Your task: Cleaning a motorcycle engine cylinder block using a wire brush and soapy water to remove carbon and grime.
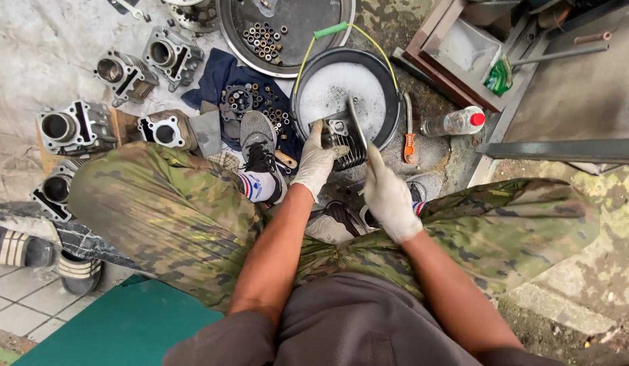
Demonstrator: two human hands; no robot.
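Camo-trousered knees spread wide, work kept between feet. Finned engine cylinder clasped by gloved left hand, held tilted over soapy bucket so drips get caught. Flat scraper blade pinched in gloved right hand, pressed against cylinder. Spare cylinders parked leftward, kept dry.

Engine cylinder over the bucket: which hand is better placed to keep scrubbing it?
Right, probably. The right hand already holds the brush against the engine cylinder, while the left hand grips and steadies that part over the soapy bucket.
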